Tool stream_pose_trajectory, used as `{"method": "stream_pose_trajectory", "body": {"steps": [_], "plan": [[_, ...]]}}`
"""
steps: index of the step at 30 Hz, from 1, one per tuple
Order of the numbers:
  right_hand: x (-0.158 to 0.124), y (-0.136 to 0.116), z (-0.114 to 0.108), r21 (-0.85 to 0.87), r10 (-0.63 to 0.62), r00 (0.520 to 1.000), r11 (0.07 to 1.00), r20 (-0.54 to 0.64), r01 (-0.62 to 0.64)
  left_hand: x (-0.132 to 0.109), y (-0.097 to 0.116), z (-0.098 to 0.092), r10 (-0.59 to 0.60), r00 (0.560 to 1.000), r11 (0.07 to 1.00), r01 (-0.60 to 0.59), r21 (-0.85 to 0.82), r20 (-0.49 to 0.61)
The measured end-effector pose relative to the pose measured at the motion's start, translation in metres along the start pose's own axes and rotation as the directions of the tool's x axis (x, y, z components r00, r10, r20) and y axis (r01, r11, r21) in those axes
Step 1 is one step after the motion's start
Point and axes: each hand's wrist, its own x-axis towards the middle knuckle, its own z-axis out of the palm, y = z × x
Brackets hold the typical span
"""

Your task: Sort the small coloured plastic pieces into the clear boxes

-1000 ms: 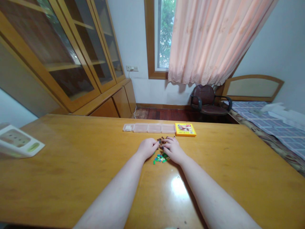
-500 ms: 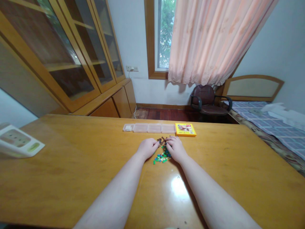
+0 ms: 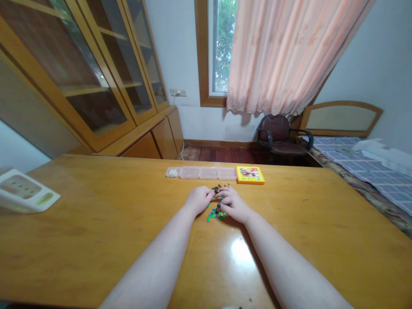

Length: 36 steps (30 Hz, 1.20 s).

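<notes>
A small pile of toy building bricks (image 3: 213, 213), mostly green and blue with some pale ones, lies on the wooden table (image 3: 128, 240). Brown bricks (image 3: 219, 186) sit at the far side of the pile. My left hand (image 3: 199, 200) rests at the pile's left edge, its fingers curled together with a dark bit at the tips that is too small to name. Over the right part of the pile lies my right hand (image 3: 235, 204), fingers apart, covering some bricks. Dark spots show at its fingertips; whether a brick touches them is unclear.
Beyond the bricks stands a row of clear plastic trays (image 3: 208, 172), with something white in the leftmost. A yellow box (image 3: 250, 175) adjoins them on the right. A white plastic container (image 3: 27, 191) is at the table's left. Past the far edge is an office chair (image 3: 277, 133).
My right hand has shifted slightly left and toward me, its fingers spreading across the pile and covering more green and blue bricks. My left hand has hardly moved.
</notes>
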Motion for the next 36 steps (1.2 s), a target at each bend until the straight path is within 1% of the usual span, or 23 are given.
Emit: {"method": "stream_pose_trajectory", "body": {"steps": [3,8,13,15,19,21,25,29,36], "plan": [[-0.001,-0.002,0.000,0.002,0.008,1.000,1.000,0.013,-0.008,0.001,-0.001,0.001,-0.029,0.999,0.999,0.029,-0.016,-0.016],[0.001,0.000,0.003,-0.077,0.035,0.999,0.996,0.010,-0.034,0.001,-0.003,0.002,-0.034,0.999,0.997,0.032,-0.068,-0.031],[0.002,0.007,0.004,-0.149,0.100,0.989,0.982,-0.106,-0.115,0.001,-0.003,0.001,-0.069,0.997,0.995,0.066,-0.081,-0.034],[0.002,0.008,0.004,-0.147,0.099,0.987,0.982,-0.129,-0.117,0.001,-0.003,0.001,-0.066,0.997,0.994,0.063,-0.090,-0.032],[0.001,0.006,0.003,-0.110,0.045,0.998,0.993,-0.043,-0.050,0.001,-0.003,0.002,-0.060,0.998,0.994,0.057,-0.090,-0.028],[0.001,0.004,0.003,-0.111,0.061,0.998,0.992,-0.011,-0.062,0.001,-0.002,0.001,-0.063,0.998,0.995,0.061,-0.081,-0.023],[0.002,0.004,0.003,-0.153,0.122,0.992,0.980,-0.042,-0.127,0.001,-0.001,0.000,-0.062,0.998,0.994,0.061,-0.085,-0.017],[0.002,0.008,0.004,-0.173,0.129,0.988,0.975,-0.079,-0.141,0.001,-0.001,0.000,-0.057,0.998,0.994,0.054,-0.095,-0.023],[0.002,0.006,0.006,-0.190,0.167,0.984,0.966,-0.057,-0.175,0.001,-0.001,0.000,-0.057,0.998,0.995,0.056,-0.079,-0.013]]}}
